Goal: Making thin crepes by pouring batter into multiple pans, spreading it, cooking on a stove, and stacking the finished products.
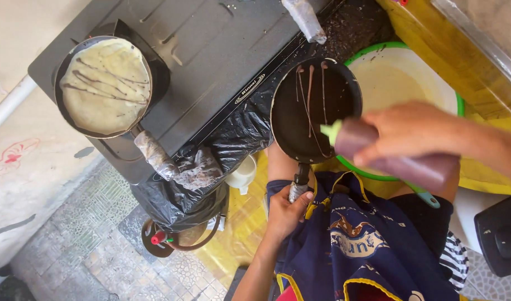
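Small black pan (314, 108), streaked with brown sauce, held just off the front edge of the grey stove (211, 50) by the left hand (289, 209) closed round its handle; right hand (411, 131) wrapped round a brown squeeze bottle (398, 153) over the pan's rim; second pan (105, 86) with crepe sits on the stove; green-rimmed batter bowl (400, 78) beside.

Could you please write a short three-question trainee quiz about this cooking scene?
1. True or false: the left hand grips the handle of the dark pan.
2. What does the right hand hold? A. a spatula B. a brown squeeze bottle C. a ladle
3. What lies in the second pan on the stove?
Key: 1 true; 2 B; 3 a pale crepe with dark stripes.
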